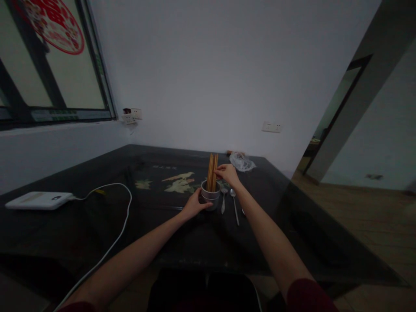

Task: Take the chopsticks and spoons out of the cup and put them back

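Observation:
A small metal cup [210,198] stands on the dark glass table [156,234] with several wooden chopsticks [212,172] upright in it. My left hand [195,203] wraps round the cup's left side and holds it. My right hand [227,173] is above and to the right of the cup, its fingers pinched on the tops of the chopsticks. Two metal spoons [234,201] lie on the table just right of the cup, below my right hand.
A white flat device [39,200] lies at the table's left with a white cable [120,225] trailing toward me. A crumpled clear plastic bag [242,162] sits at the far edge by the wall. A doorway opens at the right.

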The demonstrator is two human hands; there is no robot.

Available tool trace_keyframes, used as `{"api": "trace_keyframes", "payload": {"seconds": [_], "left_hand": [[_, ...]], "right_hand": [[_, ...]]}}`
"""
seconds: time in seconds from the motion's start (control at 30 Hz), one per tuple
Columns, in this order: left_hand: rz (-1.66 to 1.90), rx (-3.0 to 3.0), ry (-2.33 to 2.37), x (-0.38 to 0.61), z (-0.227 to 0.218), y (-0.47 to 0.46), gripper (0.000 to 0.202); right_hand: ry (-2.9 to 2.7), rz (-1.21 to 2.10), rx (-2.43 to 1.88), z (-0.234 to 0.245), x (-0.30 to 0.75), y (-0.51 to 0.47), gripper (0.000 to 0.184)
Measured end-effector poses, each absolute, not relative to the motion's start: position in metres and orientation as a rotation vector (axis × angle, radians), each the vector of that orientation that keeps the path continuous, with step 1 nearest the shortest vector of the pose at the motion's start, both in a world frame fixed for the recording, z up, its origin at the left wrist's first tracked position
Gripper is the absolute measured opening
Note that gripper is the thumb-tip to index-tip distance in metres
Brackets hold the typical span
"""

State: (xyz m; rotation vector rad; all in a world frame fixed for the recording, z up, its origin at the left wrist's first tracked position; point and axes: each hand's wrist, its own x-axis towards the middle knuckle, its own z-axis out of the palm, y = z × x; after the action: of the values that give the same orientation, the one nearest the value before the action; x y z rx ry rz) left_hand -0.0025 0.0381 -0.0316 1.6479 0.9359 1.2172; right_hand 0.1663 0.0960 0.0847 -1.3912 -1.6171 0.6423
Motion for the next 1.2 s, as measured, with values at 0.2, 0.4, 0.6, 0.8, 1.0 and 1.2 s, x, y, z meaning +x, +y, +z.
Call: {"api": "trace_keyframes", "payload": {"seconds": [0.2,0.4,0.6,0.8,1.0,1.2], "left_hand": [[1.232,1.652,0.933,-0.003,-0.033,0.039,0.066],[1.211,1.642,0.928,-0.003,-0.032,0.04,0.068],[1.223,1.652,0.932,-0.003,-0.032,0.039,0.067],[1.222,1.69,0.961,-0.003,-0.027,0.036,0.066],[1.228,1.673,0.944,-0.003,-0.028,0.036,0.066],[1.218,1.693,0.94,-0.004,-0.029,0.036,0.065]], "right_hand": [[-1.612,0.663,-1.393,0.082,0.165,0.098,0.012],[-1.582,0.765,-1.336,0.078,0.164,0.103,0.004],[-1.556,0.804,-1.308,0.075,0.166,0.104,0.004],[-1.556,0.799,-1.293,0.074,0.166,0.104,0.002],[-1.542,0.772,-1.305,0.076,0.165,0.102,0.003],[-1.534,0.847,-1.274,0.075,0.165,0.099,0.003]]}}
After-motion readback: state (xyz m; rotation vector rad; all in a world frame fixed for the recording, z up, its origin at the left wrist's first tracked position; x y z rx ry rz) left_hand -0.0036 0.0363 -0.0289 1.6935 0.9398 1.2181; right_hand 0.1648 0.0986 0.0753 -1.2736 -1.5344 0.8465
